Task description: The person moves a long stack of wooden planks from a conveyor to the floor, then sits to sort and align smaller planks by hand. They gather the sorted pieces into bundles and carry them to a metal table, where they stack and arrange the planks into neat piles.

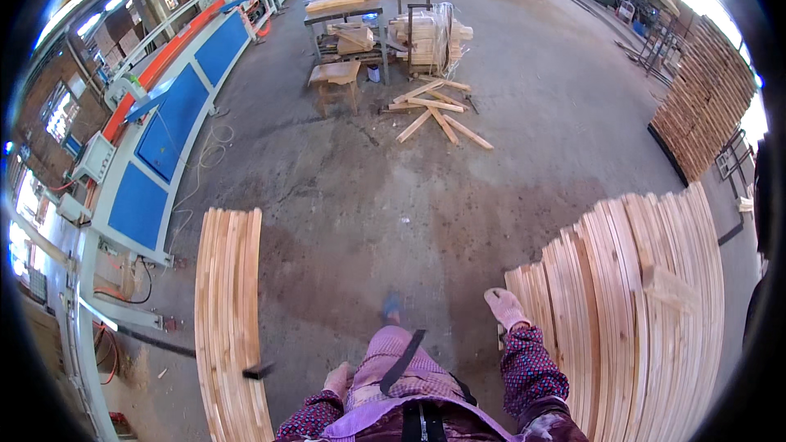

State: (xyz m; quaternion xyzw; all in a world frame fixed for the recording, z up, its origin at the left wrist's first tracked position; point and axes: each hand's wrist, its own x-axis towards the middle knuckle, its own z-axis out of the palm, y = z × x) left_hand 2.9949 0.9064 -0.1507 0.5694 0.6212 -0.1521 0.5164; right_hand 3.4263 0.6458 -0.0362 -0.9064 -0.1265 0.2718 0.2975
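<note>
My right hand (506, 308), in a pale glove, is beside the near-left edge of a large stack of wooden strips (610, 278). Its fingers are loosely bent and slightly apart, and I see nothing in them. Low at my side, next to the pink checked apron (393, 360), is my left hand (337, 379); its fingers are mostly hidden. To the left stands a narrower stack of long wooden strips (229, 303), apart from that hand. A dark strap (403, 363) lies across the apron. One foot (392, 308) shows ahead, blurred.
A long blue and white machine (168, 123) runs along the left, with a loose hose on the floor. Ahead, several wooden pieces (442, 109) lie crossed near a worktable (348, 16) and a wrapped wood bundle (430, 41). A tall timber stack (700, 98) stands far right.
</note>
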